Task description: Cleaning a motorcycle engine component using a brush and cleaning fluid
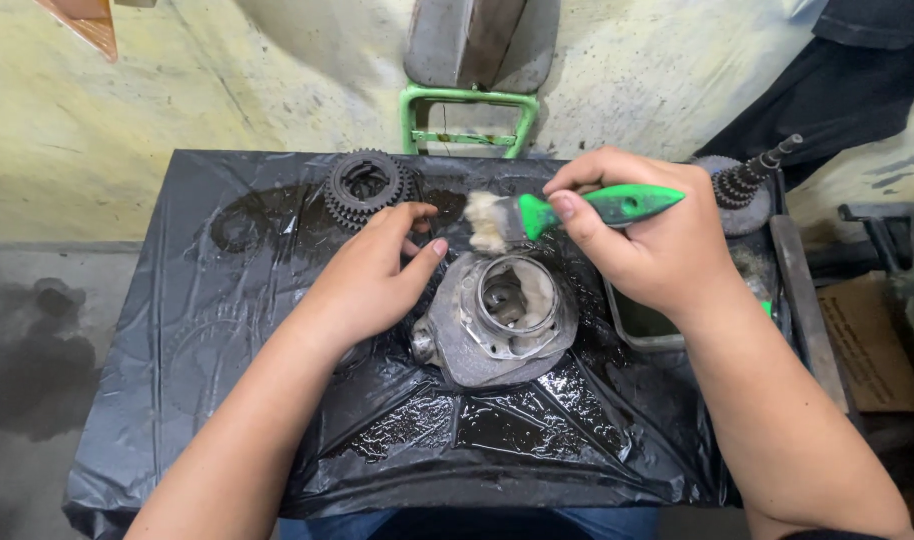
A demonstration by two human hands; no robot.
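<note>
Head camera looks down on our two bare hands working over a low table wrapped in black plastic sheet, wet and oily in patches. Our right hand is closed around the green handle of a paintbrush, thumb pressed on top, with the pale bristles pointing left and hovering just above the far rim of a grey metal engine casing. That casing lies flat near the middle of the sheet, its round bore facing up at us. Our left hand rests against the casing's left edge, fingers loosely curled and thumb stretched toward the rim; it grips nothing, it only steadies the part.

Behind the left hand sits a dark gear cluster, well apart from the casing. At the far right a toothed shaft stands tilted beside a small tray, partly hidden under our right wrist; we cannot tell what it holds.

To brush well here, we judge it best to keep the left hand firm so the casing does not slide on the slick plastic, and to work the bristle tips round the rim and down into the bore with short strokes. Holding the brush low on the handle, as we do, gives good control. We should keep our left thumb away from the bristles' path.
</note>
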